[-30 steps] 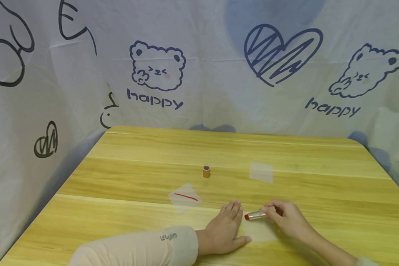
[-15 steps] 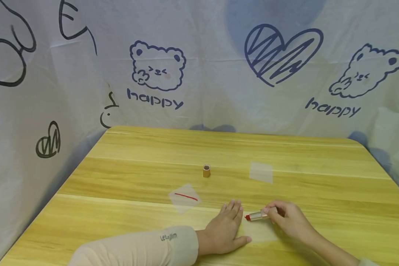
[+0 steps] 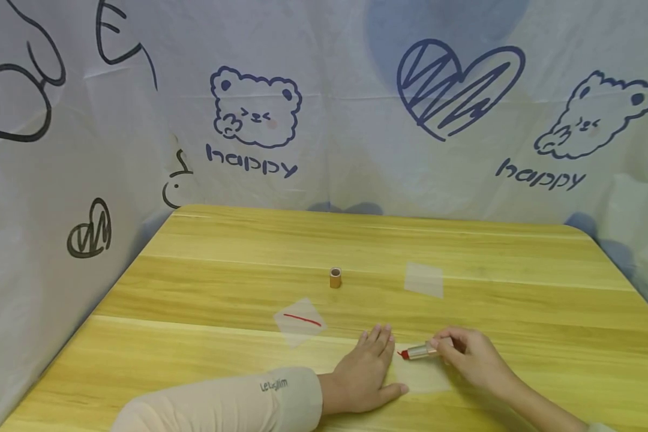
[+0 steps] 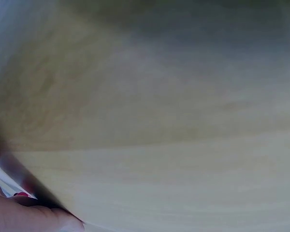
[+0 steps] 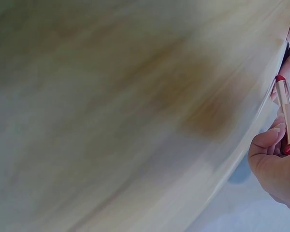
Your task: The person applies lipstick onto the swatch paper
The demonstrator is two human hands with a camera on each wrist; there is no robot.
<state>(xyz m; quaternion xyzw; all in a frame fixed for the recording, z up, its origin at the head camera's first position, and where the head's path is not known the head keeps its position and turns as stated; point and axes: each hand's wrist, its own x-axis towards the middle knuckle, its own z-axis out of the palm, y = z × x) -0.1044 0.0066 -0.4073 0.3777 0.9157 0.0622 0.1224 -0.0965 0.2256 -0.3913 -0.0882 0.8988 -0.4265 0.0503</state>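
Observation:
My right hand (image 3: 472, 354) pinches a lipstick (image 3: 422, 350) by its base, and the red tip points left onto a pale square sheet (image 3: 423, 378). Just left of that tip a short red mark shows on the sheet. In the right wrist view the lipstick (image 5: 286, 104) has a gold-pink tube and a red end by the palm. My left hand (image 3: 364, 372) lies flat with fingers extended, pressing the sheet's left side and covering part of it. In the left wrist view only part of the hand (image 4: 29, 215) shows at the lower left corner.
An orange-gold lipstick cap (image 3: 335, 278) stands upright on the wooden table (image 3: 221, 276). Left of it and nearer lies a pale sheet (image 3: 297, 333) with a red line across it. An unmarked pale sheet (image 3: 423, 280) lies farther back on the right. A printed cloth (image 3: 329, 120) hangs behind.
The right hand has moved the lipstick slightly right and toward me, and a short red mark now shows behind its tip. The left hand has stayed in place.

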